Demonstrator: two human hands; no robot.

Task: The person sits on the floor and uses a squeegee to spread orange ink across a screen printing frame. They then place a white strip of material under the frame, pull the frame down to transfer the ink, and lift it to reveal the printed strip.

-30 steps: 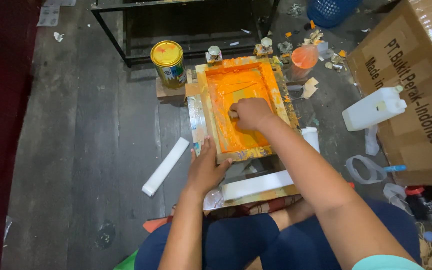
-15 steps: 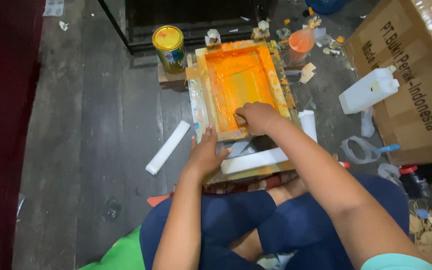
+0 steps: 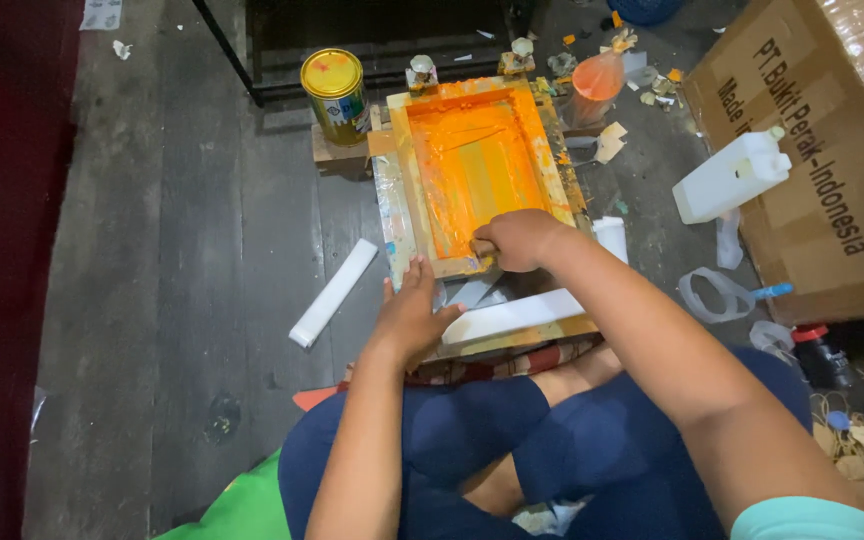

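Screen-printing frame [image 3: 477, 175] lies on floor board, mesh flooded orange. Squeegee [image 3: 482, 252] gripped tight in right hand [image 3: 520, 240] at frame's near edge; stroke judged nearly complete. Left hand [image 3: 410, 315], fingers spread flat, pressed on near-left corner.

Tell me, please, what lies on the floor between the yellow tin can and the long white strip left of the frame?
Only bare dark floorboards show between the yellow tin can and the white strip in the head view; nothing rests there.
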